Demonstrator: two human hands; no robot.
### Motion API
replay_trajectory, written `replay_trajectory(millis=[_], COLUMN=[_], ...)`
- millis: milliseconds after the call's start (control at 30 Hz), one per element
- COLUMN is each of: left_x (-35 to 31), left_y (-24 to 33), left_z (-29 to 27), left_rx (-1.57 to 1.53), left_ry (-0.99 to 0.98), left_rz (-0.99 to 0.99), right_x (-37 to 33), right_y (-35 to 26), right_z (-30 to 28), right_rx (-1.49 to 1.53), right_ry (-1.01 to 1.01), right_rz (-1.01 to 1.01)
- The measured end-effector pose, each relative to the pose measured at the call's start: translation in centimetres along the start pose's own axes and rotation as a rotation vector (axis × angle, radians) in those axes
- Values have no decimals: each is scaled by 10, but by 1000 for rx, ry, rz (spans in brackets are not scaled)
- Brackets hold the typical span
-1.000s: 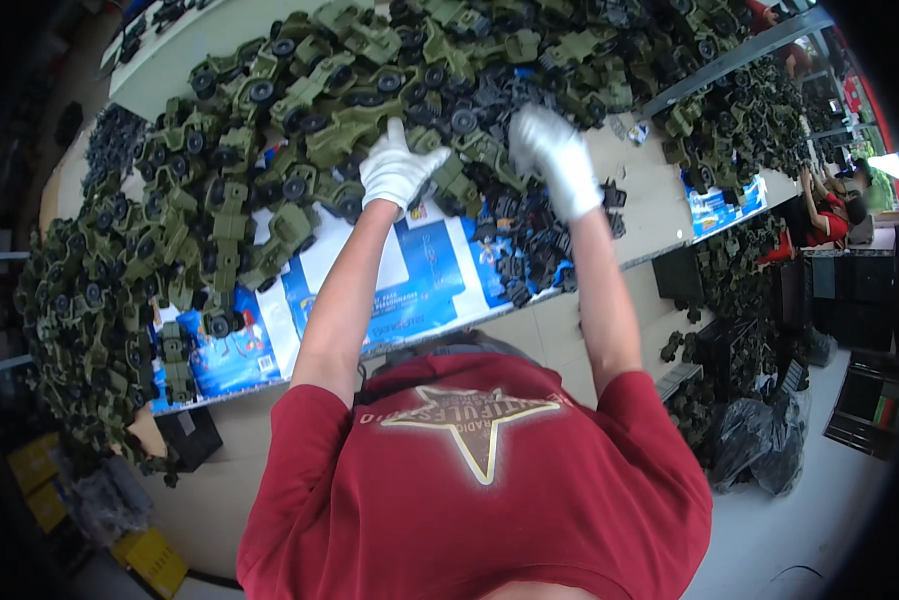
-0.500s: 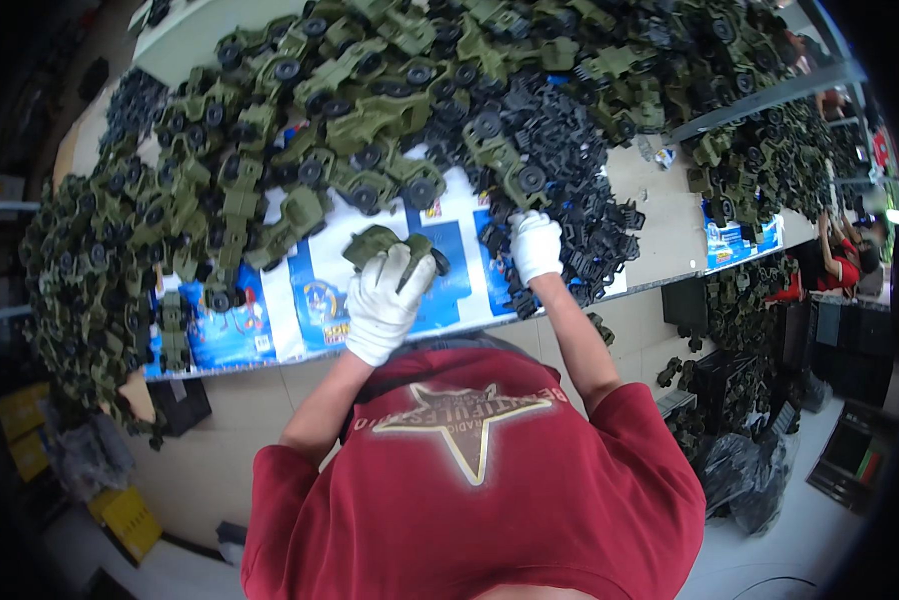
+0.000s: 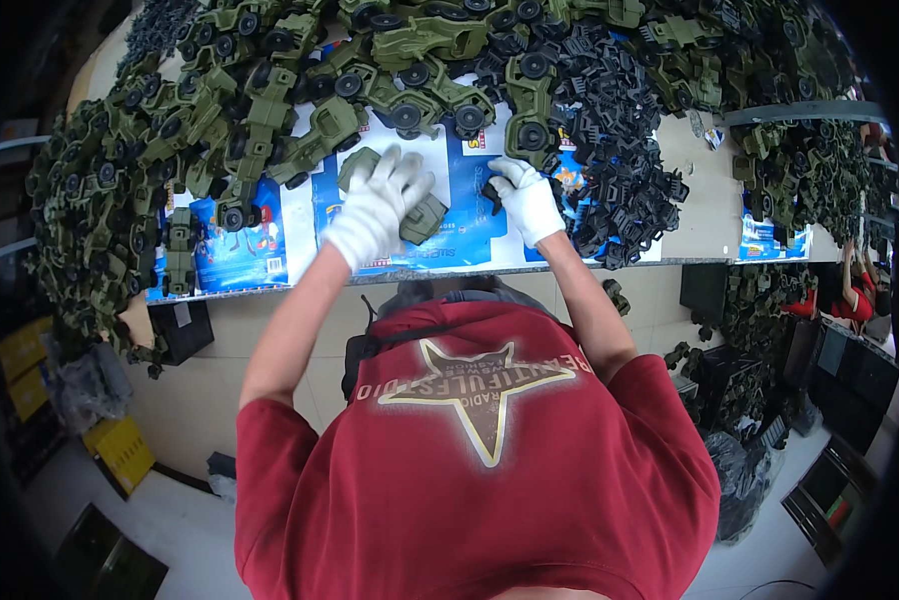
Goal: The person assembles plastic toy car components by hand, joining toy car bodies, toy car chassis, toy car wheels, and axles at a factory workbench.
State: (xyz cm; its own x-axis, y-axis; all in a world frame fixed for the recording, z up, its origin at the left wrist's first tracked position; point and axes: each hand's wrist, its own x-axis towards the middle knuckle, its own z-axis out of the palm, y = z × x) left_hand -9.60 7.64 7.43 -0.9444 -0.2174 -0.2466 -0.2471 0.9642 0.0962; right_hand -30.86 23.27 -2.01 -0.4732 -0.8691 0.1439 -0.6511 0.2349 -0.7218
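Note:
My left hand (image 3: 382, 208), in a white glove, lies across an olive-green toy truck (image 3: 425, 219) and grips it over the blue printed sheet (image 3: 460, 250). The palm and fingers hide the truck's middle; its two ends stick out. To the right, my gloved right hand (image 3: 530, 202) pinches a small black plastic part (image 3: 494, 194) between thumb and fingers. Beside that hand spreads a heap of similar black parts (image 3: 620, 170). Just beyond it, a green toy jeep (image 3: 532, 110) with black wheels rests at the heap's edge.
Many green toy vehicles (image 3: 185, 140) are piled along the left and far side of the table. A grey metal bar (image 3: 800, 112) crosses at the right. Yellow bins (image 3: 120, 450) and dark plastic bags (image 3: 740, 490) are on the floor. Another person in red (image 3: 855, 300) is at far right.
My right hand has come away from the black heap with a small black part. The truck under my left hand has turned, showing both ends. The whole view has shifted.

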Motion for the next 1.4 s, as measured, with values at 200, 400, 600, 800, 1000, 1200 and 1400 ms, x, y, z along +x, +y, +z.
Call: replay_trajectory(millis=[200,400,600,800,1000,1200,1400], left_x=[24,2,-1,-15,-52,-65,-68], left_y=[-12,-22,-38,-45,-41,-22,3], left_z=[9,29,57,79,62,26,-19], left_rx=[5,-678,-927,-1087,-1460,-1722,-1850], left_ry=[-266,-175,-183,-88,-9,91,-20], left_rz=[-185,-459,-361,-309,-410,-339,-303], right_x=[8,-30,-27,13,12,7,12], right_y=[-9,-28,-21,-28,-42,-12,-78], right_z=[19,33,-4,6,-8,12,-27], right_rx=[-314,-359,-430,-505,-448,-322,972], right_ry=[-85,-156,-63,-568,-518,-603,-470], right_rz=[-106,-398,-259,-224,-270,-192,349])
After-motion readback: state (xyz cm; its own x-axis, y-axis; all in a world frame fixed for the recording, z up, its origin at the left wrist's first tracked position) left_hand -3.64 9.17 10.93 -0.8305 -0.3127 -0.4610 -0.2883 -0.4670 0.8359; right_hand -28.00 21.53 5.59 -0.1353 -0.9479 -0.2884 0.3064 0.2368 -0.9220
